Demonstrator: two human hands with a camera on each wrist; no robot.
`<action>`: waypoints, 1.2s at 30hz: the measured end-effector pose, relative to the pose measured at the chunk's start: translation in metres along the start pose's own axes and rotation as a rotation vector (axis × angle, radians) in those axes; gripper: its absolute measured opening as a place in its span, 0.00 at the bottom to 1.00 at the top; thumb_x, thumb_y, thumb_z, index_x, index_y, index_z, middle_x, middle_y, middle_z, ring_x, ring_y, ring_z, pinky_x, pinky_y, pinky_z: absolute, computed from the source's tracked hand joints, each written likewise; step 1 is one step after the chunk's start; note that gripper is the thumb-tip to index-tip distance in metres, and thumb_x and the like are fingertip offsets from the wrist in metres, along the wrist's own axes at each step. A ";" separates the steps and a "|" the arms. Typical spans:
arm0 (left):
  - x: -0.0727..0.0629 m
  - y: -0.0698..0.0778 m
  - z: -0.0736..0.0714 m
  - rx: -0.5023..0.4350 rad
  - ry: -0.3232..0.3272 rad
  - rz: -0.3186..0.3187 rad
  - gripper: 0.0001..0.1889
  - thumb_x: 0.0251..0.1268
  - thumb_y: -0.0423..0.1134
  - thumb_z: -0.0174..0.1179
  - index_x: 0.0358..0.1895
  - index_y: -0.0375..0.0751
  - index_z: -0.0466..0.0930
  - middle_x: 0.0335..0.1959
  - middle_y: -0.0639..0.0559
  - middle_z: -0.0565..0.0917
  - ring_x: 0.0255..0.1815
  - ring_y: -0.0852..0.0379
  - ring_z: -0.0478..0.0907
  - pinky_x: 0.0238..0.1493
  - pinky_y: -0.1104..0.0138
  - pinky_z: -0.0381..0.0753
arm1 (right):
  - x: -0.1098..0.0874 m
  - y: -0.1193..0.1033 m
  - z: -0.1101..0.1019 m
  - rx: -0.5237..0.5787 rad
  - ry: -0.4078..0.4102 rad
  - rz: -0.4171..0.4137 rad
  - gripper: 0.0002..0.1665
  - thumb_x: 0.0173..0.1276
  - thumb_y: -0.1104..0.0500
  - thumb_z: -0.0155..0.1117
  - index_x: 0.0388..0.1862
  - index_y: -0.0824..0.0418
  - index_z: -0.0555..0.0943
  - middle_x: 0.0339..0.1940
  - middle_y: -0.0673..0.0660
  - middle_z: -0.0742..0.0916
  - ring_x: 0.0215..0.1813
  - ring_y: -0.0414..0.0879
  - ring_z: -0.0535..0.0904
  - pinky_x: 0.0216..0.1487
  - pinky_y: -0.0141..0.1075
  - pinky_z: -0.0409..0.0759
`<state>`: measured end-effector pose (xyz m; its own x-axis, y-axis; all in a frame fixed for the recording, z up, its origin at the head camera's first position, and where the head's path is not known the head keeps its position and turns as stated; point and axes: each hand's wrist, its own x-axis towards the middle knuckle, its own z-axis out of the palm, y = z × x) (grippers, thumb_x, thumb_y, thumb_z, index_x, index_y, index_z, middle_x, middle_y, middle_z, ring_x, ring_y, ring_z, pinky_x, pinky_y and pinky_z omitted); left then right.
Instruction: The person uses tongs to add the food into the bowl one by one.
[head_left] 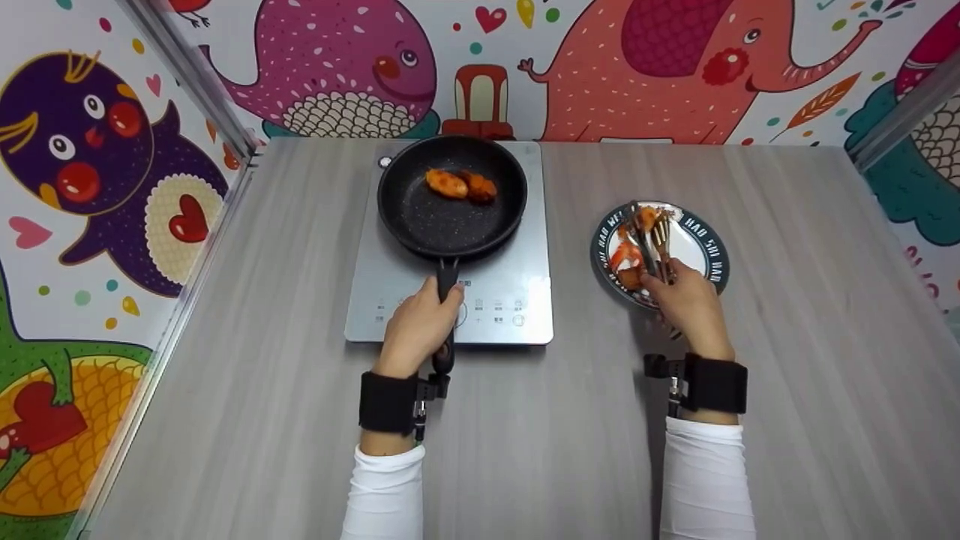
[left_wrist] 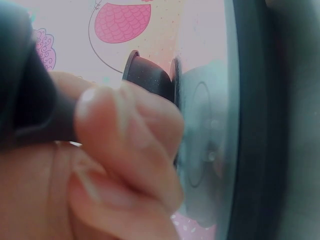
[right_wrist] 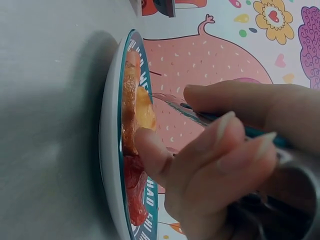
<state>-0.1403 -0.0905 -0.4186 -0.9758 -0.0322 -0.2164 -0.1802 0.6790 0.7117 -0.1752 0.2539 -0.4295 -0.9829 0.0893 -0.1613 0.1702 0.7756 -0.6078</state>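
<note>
Left hand point(head_left: 420, 326): fingers curled round the black handle point(head_left: 448, 277) of a round black speckled frying pan point(head_left: 450, 229), thumb on top. Pan sits on a flat silver-white induction cooktop point(head_left: 529, 259) by the worktop's point(head_left: 540, 450) far edge, left of middle; handle points to the near edge, sticking out past the cooktop front. Two orange-brown cooked food pieces point(head_left: 448, 184) side by side in the pan, touching.

Right hand point(head_left: 694, 307): nearly closed, pinching a silver metal utensil point(head_left: 646, 240) with fork-like tines; can't tell if tongs or separate pieces. Tips over a round white plate point(head_left: 694, 251) with a dark green lettered rim, right of the cooktop, nearer the worktop's far edge than its near one. Plate has orange-brown and red food point(right_wrist: 136, 190); tip contact unclear. Black straps point(head_left: 388, 403) on both wrists, white sleeves point(head_left: 386, 487). Cartoon-print wall point(head_left: 585, 90) along the far edge.
</note>
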 end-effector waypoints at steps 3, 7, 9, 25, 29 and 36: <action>0.000 0.000 0.000 -0.004 -0.005 -0.003 0.18 0.64 0.59 0.40 0.33 0.49 0.68 0.17 0.51 0.71 0.11 0.55 0.68 0.16 0.64 0.65 | 0.000 0.000 0.001 -0.008 -0.006 -0.002 0.25 0.65 0.46 0.51 0.53 0.61 0.69 0.30 0.62 0.80 0.15 0.45 0.75 0.18 0.38 0.73; 0.000 0.001 -0.001 -0.007 -0.007 -0.011 0.18 0.64 0.59 0.40 0.34 0.49 0.68 0.17 0.51 0.71 0.12 0.55 0.68 0.16 0.64 0.64 | 0.001 0.000 0.002 0.014 -0.016 -0.001 0.25 0.65 0.48 0.51 0.57 0.60 0.68 0.28 0.62 0.80 0.16 0.47 0.76 0.15 0.38 0.73; 0.000 0.001 -0.001 -0.006 -0.003 -0.008 0.18 0.64 0.58 0.40 0.33 0.49 0.68 0.17 0.51 0.71 0.12 0.55 0.68 0.16 0.64 0.64 | 0.000 0.001 0.002 0.023 -0.018 -0.011 0.24 0.65 0.49 0.51 0.56 0.60 0.68 0.25 0.61 0.80 0.16 0.49 0.77 0.13 0.38 0.73; 0.000 0.001 0.000 -0.020 -0.001 -0.014 0.18 0.64 0.58 0.40 0.33 0.49 0.67 0.16 0.51 0.71 0.10 0.56 0.68 0.15 0.65 0.65 | -0.004 0.011 -0.002 0.068 0.001 -0.042 0.21 0.67 0.55 0.49 0.58 0.57 0.70 0.27 0.61 0.83 0.15 0.47 0.76 0.13 0.38 0.72; -0.001 0.001 0.000 -0.026 0.002 -0.010 0.18 0.64 0.58 0.40 0.32 0.49 0.68 0.16 0.51 0.71 0.10 0.56 0.68 0.15 0.64 0.65 | -0.005 0.012 -0.003 0.077 0.011 -0.041 0.22 0.67 0.55 0.49 0.59 0.57 0.69 0.28 0.60 0.83 0.16 0.47 0.76 0.14 0.38 0.72; -0.001 0.002 0.000 -0.017 -0.007 -0.009 0.17 0.64 0.58 0.40 0.34 0.49 0.68 0.17 0.51 0.72 0.11 0.55 0.68 0.16 0.64 0.65 | -0.006 0.015 -0.004 0.109 0.019 -0.038 0.23 0.68 0.56 0.48 0.62 0.57 0.67 0.30 0.62 0.83 0.18 0.50 0.78 0.15 0.37 0.73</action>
<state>-0.1394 -0.0896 -0.4170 -0.9732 -0.0331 -0.2275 -0.1912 0.6660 0.7211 -0.1670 0.2677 -0.4341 -0.9898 0.0736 -0.1220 0.1381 0.7062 -0.6944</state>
